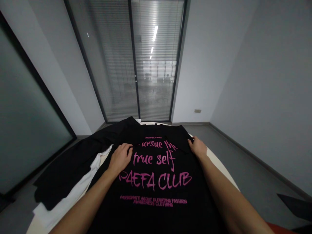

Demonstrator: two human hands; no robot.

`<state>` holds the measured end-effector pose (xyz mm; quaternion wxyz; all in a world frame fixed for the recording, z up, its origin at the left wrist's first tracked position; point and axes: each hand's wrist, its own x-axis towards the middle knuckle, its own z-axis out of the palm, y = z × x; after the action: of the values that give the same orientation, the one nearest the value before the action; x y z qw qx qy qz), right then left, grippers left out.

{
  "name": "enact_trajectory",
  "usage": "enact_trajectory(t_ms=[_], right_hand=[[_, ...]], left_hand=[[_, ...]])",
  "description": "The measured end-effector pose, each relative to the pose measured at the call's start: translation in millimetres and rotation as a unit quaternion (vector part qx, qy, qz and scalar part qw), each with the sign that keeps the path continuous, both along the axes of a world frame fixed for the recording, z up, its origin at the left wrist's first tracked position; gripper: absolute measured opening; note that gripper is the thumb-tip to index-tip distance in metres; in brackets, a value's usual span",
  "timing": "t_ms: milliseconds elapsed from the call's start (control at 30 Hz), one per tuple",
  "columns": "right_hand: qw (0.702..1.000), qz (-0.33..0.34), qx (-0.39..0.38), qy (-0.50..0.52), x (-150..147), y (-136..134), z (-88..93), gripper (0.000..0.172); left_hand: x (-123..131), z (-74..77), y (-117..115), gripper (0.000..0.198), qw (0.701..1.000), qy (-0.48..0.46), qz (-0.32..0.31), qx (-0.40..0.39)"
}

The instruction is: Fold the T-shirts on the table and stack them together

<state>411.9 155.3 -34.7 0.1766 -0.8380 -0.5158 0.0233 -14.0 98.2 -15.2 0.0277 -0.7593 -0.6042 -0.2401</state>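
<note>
A black T-shirt [156, 214] with pink lettering lies spread on a pale table, its neck end farthest from me. My left hand [121, 157] is on the left part of the shirt, fingers curled together on the cloth beside the lettering. Its fingertips sit at the edge of a fold that covers the start of one printed word. At the right edge, near the shoulder, my right hand [198, 148] is closed on the black fabric between thumb and fingers. Another fold of cloth overlaps the lettering on that side.
Left of the T-shirt lie a black garment [73, 165] and a white garment [80, 185] partly beneath it. The rounded table edge [225, 167] shows at right. Beyond stand a glass partition with blinds [156, 91] and grey walls. A dark object [296, 206] is at lower right.
</note>
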Motion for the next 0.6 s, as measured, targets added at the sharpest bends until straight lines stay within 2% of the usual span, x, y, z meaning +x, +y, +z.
enact_trajectory(t_ms=[100,167,233,300,400,500,600], right_hand=[[1.0,0.005,-0.014,0.005,-3.6,-1.9,5.7,0.046],[1.0,0.006,-0.026,0.012,-6.4,-5.2,11.3,0.047],[0.999,-0.007,-0.04,0.018,-8.9,-11.0,17.1,0.05],[0.998,-0.029,-0.049,0.02,-10.2,-19.0,21.8,0.055],[0.997,-0.051,-0.057,0.013,-8.9,-32.2,25.2,0.059],[0.996,-0.055,-0.073,0.0,-5.3,-42.3,25.5,0.061],[0.994,-0.059,-0.096,-0.004,-2.8,-47.8,25.3,0.058]], left_hand=[[-30.2,12.9,-13.0,0.037,0.99,0.074,0.122,-0.02],[-47.2,20.6,-25.2,0.04,0.974,0.102,0.186,-0.08],[-59.5,27.5,-41.3,0.044,0.956,0.113,0.218,-0.159],[-67.2,32.4,-61.1,0.046,0.944,0.124,0.225,-0.206],[-73.5,32.1,-93.9,0.045,0.944,0.147,0.204,-0.213],[-81.2,21.7,-122.7,0.043,0.951,0.143,0.172,-0.212],[-96.6,10.7,-140.3,0.045,0.969,0.057,0.139,-0.196]])
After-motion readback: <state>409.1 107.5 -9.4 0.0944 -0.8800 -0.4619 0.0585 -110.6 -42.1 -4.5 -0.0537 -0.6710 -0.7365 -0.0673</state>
